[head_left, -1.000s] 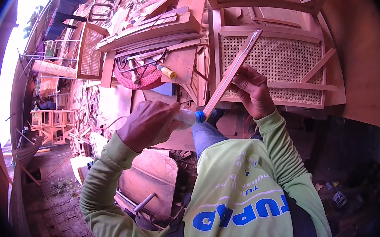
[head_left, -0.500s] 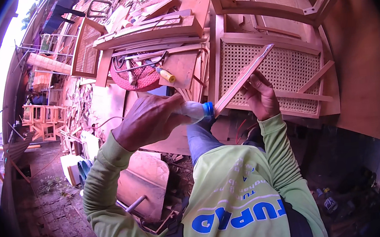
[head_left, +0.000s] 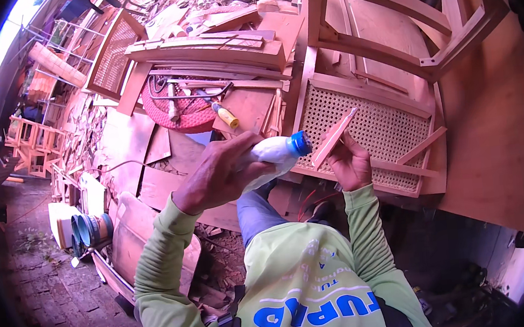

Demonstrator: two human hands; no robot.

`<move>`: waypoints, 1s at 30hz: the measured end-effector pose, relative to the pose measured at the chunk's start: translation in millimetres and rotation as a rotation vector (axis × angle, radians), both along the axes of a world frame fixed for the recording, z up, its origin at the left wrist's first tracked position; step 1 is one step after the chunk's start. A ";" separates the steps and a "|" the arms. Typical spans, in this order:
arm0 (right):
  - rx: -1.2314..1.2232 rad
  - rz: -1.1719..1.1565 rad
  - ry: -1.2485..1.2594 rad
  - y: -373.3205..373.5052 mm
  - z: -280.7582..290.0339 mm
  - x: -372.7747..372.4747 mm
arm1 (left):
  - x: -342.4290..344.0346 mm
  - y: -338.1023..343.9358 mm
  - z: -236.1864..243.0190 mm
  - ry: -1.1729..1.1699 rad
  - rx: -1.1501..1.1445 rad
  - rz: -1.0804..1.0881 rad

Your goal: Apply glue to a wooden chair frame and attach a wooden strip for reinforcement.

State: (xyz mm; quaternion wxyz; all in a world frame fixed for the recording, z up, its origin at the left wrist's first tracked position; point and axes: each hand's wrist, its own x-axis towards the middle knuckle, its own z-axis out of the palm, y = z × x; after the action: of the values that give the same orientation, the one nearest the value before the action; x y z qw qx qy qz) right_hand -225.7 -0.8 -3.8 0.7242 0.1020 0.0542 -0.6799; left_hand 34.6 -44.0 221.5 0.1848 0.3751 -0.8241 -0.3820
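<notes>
White plastic forms the one squeeze bottle (head_left: pixel 272 153) at the centre of the frame, its blue cap (head_left: pixel 301 143) pointing right toward a single thin wooden slat (head_left: pixel 333 138). The left hand (head_left: pixel 219 174) is wrapped tight around the bottle's body, fingers curled closed over it. The right hand (head_left: pixel 350 165), just right of centre, pinches the slat's lower end between thumb and fingers; the slat tilts up and to the right, its near edge just beside the cap. Behind both hands lies one cane-webbed wooden frame (head_left: pixel 368 130); a second cane panel (head_left: pixel 110 53) leans in the upper left. One bare chair frame (head_left: pixel 399 20) fills the upper right. Two stacked buckets (head_left: pixel 90 230) lie at the lower left.
</notes>
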 end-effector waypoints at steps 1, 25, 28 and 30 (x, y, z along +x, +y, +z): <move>0.024 0.006 0.056 -1.4 1.0 -3.8 | 7.8 3.5 -7.2 0.007 -0.002 0.005; 0.228 0.196 2.296 -78.3 -16.5 45.8 | 91.3 70.2 -138.5 0.208 0.330 0.397; 0.251 0.153 2.379 -82.8 -19.1 45.6 | 90.1 69.4 -132.1 0.214 0.337 0.400; 0.277 0.188 2.336 -87.6 -20.9 45.8 | 90.8 69.0 -132.2 0.216 0.348 0.397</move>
State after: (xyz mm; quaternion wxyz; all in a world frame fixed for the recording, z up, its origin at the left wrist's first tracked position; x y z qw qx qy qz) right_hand -179.9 -88.4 -24.7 0.2651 -0.5089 0.7647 -0.2932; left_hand 125.4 25.0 89.3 0.2755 0.5126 -0.6322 -0.5116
